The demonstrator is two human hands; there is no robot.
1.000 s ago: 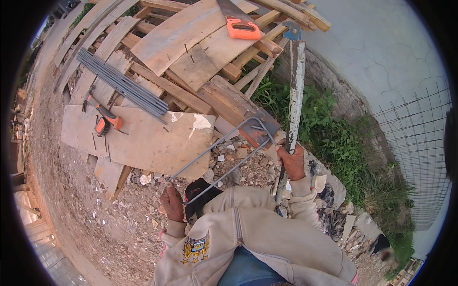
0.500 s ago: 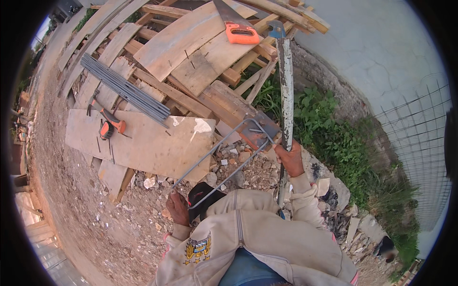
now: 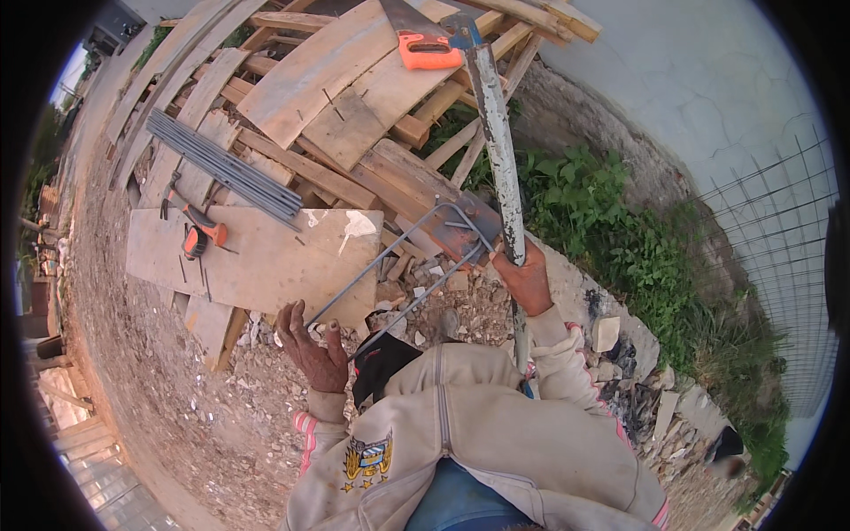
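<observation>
My right hand (image 3: pixel 524 278) is wrapped around a long bar (image 3: pixel 498 146) with worn white paint and a blue end; what kind of tool it is I cannot make out. Right beside its thumb lies the hooked corner of a steel rod bent into a long rectangle, a rebar stirrup (image 3: pixel 409 308). Whether this hand also grips the stirrup cannot be told. Fingers spread, my left hand (image 3: pixel 316 347) is off the stirrup's near end and holds nothing. That near end is partly hidden by the hand and lies over something black (image 3: pixel 386 365) near my lap.
Wooden boards (image 3: pixel 257 252) and beams lie piled ahead, bearing a bundle of steel rods (image 3: pixel 226 168), a hammer (image 3: pixel 197 212), a tape measure (image 3: pixel 194 242) and an orange-handled handsaw (image 3: pixel 429 51). Rubble (image 3: pixel 257 398) covers the ground. Green plants (image 3: pixel 593 203) and wire mesh (image 3: pixel 761 230) stand rightward by a wall.
My left hand has let go of the stirrup's near end, opened and risen slightly leftward. My right hand, the white bar and the stirrup's far corner have shifted a little left.
</observation>
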